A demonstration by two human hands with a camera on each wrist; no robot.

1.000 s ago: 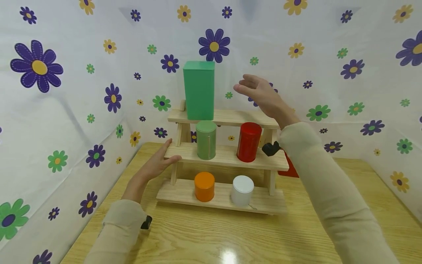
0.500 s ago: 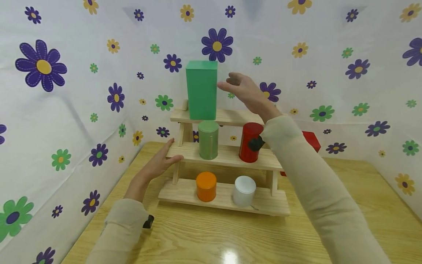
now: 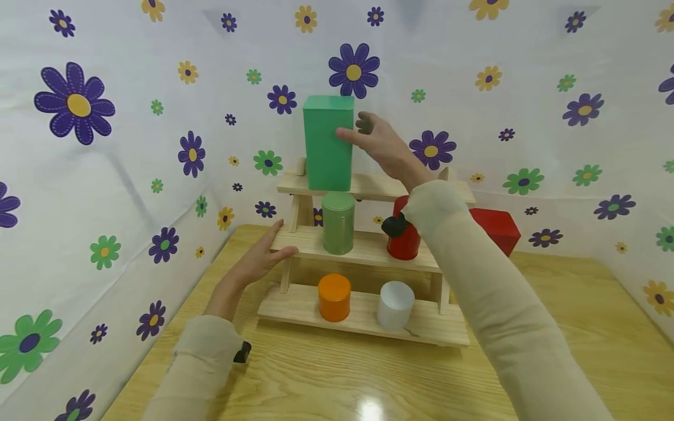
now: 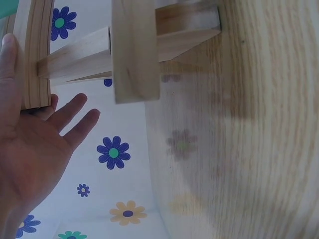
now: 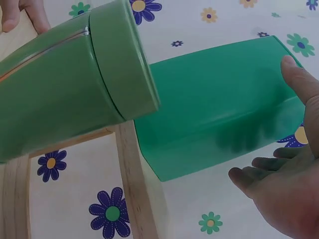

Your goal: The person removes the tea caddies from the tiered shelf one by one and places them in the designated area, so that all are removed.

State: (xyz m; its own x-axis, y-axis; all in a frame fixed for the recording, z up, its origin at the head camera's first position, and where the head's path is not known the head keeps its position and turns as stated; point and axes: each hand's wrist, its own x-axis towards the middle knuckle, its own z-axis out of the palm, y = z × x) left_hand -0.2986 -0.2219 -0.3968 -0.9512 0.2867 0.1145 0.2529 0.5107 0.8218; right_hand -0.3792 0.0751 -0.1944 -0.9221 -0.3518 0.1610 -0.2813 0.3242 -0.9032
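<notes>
A three-tier wooden shelf stand (image 3: 368, 245) stands on the table. My left hand (image 3: 258, 257) holds the left end of its middle board; in the left wrist view the thumb lies on one face, with fingers on the other side. A tall green box (image 3: 327, 146) is upright on the top board, towards the left. Beside its right side hovers my right hand (image 3: 381, 140), thumb in front of the box and fingers spread apart from it. On the middle board are a light green canister (image 3: 338, 225) and a red canister (image 3: 404, 241), partly hidden by the right sleeve.
An orange tin (image 3: 334, 298) and a white tin (image 3: 396, 305) sit on the bottom board. Behind the right arm, a red box (image 3: 495, 229) is partly visible at the stand's right. Flower-patterned cloth (image 3: 210, 146) surrounds the wooden table (image 3: 316, 380).
My right hand has moved left from open air to the green box's right side. The left hand stays on the middle board. The whole head view has shifted slightly.
</notes>
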